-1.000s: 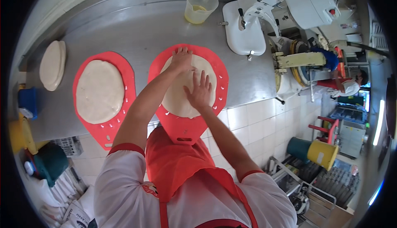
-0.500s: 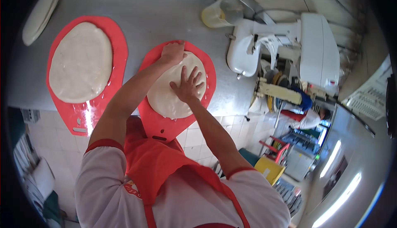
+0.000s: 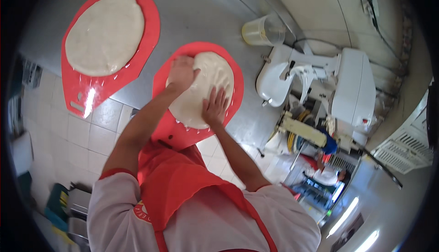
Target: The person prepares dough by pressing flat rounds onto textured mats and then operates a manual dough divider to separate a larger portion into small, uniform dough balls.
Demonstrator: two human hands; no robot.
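A pale, flat round of dough [image 3: 201, 99] lies on a red paddle-shaped board [image 3: 196, 47] in front of me, with finger dents in its far right part. My right hand [image 3: 216, 107] rests flat on the near right part of the dough, fingers stretched forward and fairly close together. My left hand [image 3: 183, 73] lies at the dough's left edge, its thumb apart toward the middle; its fingers are slightly blurred. To the left, a second dough round [image 3: 105, 35] covers most of another red board [image 3: 148, 28], untouched by either hand.
Both boards lie on a steel table [image 3: 194, 14], their handle ends jutting past its near edge. A clear plastic jug [image 3: 263, 30] with yellowish contents stands at the back. On the right is a white machine [image 3: 315, 76]. Further off, a person [image 3: 327, 174] is visible at lower right.
My left hand has moved from the board's far edge to the dough's left edge. My right hand has come nearer to me, its fingers closer together. More dents show, and the view has shifted.
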